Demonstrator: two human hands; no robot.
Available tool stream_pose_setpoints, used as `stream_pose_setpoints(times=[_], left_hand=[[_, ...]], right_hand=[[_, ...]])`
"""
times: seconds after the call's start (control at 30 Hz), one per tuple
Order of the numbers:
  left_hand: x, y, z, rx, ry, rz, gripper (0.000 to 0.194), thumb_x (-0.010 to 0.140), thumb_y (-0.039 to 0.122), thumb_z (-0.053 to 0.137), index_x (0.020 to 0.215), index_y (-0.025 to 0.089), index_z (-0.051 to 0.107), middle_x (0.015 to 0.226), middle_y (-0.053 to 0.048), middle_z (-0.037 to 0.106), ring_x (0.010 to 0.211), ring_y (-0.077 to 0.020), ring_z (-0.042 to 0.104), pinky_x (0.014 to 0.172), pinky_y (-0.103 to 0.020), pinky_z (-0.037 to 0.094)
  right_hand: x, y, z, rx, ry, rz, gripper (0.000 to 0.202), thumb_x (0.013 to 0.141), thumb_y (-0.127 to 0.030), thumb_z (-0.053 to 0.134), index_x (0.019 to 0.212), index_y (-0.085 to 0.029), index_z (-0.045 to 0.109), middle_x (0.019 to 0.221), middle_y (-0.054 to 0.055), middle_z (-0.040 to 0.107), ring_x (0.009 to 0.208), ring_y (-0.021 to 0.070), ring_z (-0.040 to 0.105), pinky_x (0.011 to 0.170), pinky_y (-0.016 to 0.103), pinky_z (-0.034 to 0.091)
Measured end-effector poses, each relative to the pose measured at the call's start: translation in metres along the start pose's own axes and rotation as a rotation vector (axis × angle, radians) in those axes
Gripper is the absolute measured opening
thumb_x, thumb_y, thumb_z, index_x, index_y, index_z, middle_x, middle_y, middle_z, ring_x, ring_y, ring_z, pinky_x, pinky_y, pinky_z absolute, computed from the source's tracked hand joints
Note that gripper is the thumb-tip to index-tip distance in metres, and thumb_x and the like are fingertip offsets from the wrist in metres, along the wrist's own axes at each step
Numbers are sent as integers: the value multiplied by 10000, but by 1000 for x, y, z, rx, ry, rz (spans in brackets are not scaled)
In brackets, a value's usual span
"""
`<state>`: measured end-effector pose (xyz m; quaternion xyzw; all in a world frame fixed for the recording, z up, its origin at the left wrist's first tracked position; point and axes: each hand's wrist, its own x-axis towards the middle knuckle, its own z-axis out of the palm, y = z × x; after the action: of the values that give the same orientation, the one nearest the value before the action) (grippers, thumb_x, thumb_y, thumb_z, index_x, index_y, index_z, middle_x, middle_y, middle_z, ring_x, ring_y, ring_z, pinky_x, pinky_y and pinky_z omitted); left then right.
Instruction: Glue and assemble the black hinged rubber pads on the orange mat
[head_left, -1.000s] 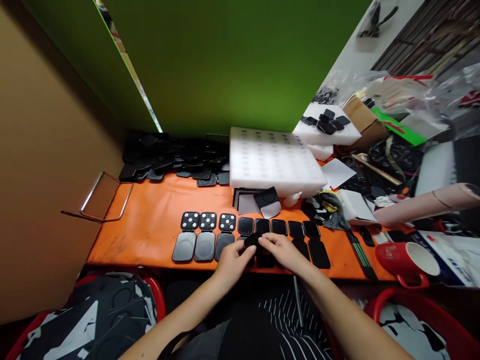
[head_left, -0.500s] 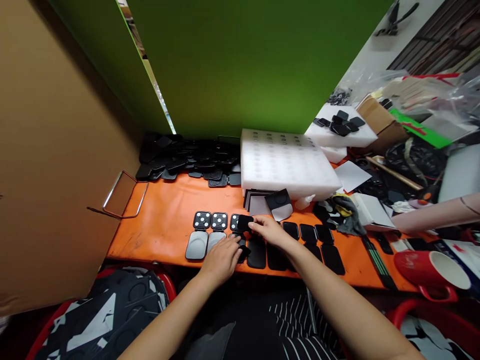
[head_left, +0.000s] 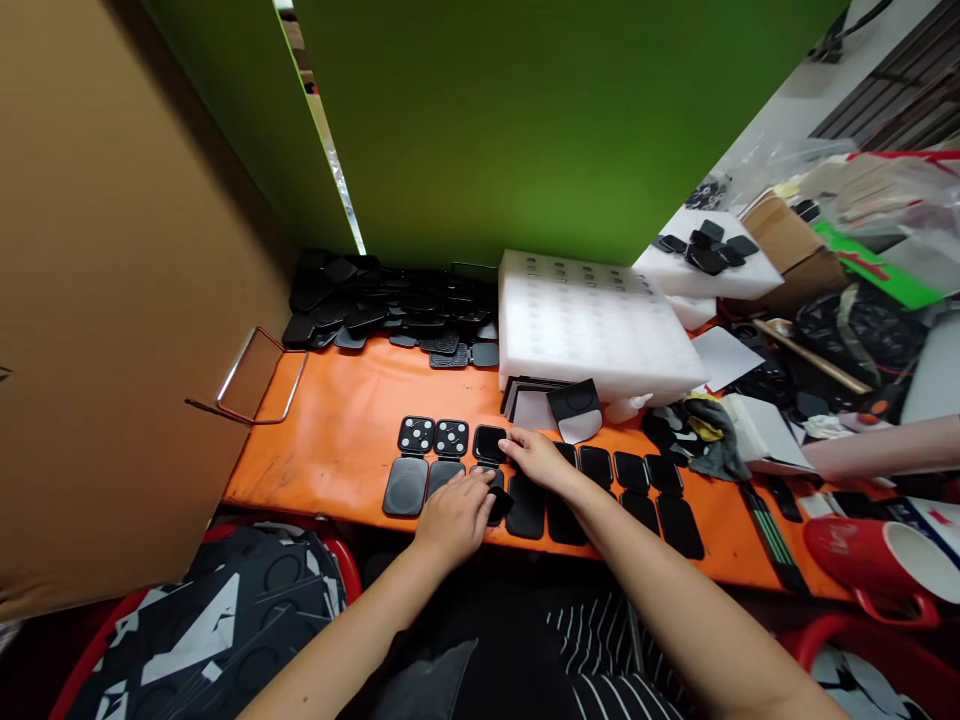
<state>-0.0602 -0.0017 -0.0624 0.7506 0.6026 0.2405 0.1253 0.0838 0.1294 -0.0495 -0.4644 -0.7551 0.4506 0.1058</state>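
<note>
Green partition (head_left: 495,120) and orange worktop (head_left: 345,410) frame the head view, a white foam block (head_left: 592,325) at one o'clock. At twelve, my right hand (head_left: 538,460) touches the right edge of a hinged black case (head_left: 489,443); my left hand (head_left: 454,515) lies partly over its lower half. Whether either grips it, I cannot tell. It looks light, stiff, slick, best held by its rims.

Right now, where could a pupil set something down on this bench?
Bare orange tabletop lies between the metal wire frame and the dotted squares, and beyond those squares up to the black pile. Crowded: around the left hand and right hand, along the black hinged pieces, rightward to the red mug.
</note>
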Motion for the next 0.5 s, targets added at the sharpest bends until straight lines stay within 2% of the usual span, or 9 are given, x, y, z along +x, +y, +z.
stream_pose_setpoints(times=[0.13, 0.33, 0.5], left_hand=[[0, 0, 0, -9, 0, -3, 300, 919, 229, 378, 1141, 155, 566, 1136, -87, 659, 1097, -213, 592, 969, -412, 466], [0, 1, -1, -11, 33, 2, 297, 914, 224, 381, 1135, 165, 569, 1117, -83, 667, 1083, -209, 601, 959, -403, 475], [0, 1, 0, -14, 33, 0, 296, 916, 223, 377, 1132, 164, 570, 1115, -82, 669, 1083, -210, 601, 962, -405, 474]], right_hand=[[0, 1, 3, 49, 3, -11, 257, 820, -360, 434, 620, -198, 422, 596, -28, 509, 594, 131, 464, 579, 237, 332], [-2, -10, 5, -131, 60, 0, 269, 828, -315, 444, 590, -205, 382, 574, -28, 482, 578, 134, 442, 564, 237, 290], [-4, -16, 7, -237, 96, 53, 256, 846, -291, 465, 610, -199, 432, 604, -8, 538, 605, 142, 477, 576, 234, 288]])
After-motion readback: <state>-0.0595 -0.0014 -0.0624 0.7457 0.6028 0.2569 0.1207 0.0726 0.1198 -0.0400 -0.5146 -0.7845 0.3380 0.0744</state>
